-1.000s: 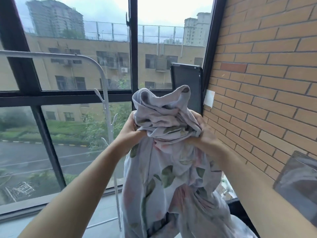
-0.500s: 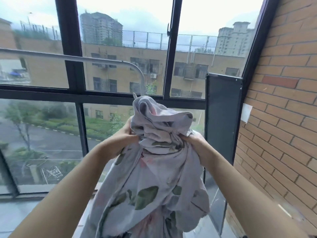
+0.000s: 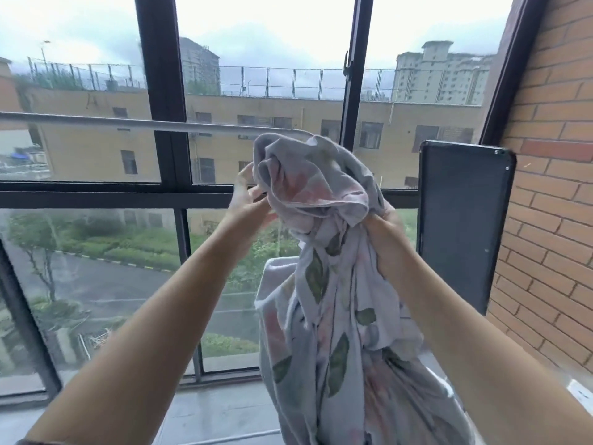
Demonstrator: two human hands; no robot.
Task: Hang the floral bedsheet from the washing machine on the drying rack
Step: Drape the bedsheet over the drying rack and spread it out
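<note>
Balcony spot, big black-framed window [image 3: 167, 194], brick wall [image 3: 545, 220] on the right. The bedsheet [image 3: 314, 187] is bunched up high, just at the smooth grey tube of the drying rack [image 3: 128, 123], with its tail hanging limp. Right hand [image 3: 385, 220] grips the wad and left hand [image 3: 247, 194] looks to pinch a fold (blurry). I'd flop the wad over the bar, then spread the soft, crumpled leaf-print fabric out flat.

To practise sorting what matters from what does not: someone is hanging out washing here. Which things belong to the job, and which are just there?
Part of the job: bedsheet, drying rack, left hand, right hand.
Just there: window frame, black panel, brick wall.
</note>
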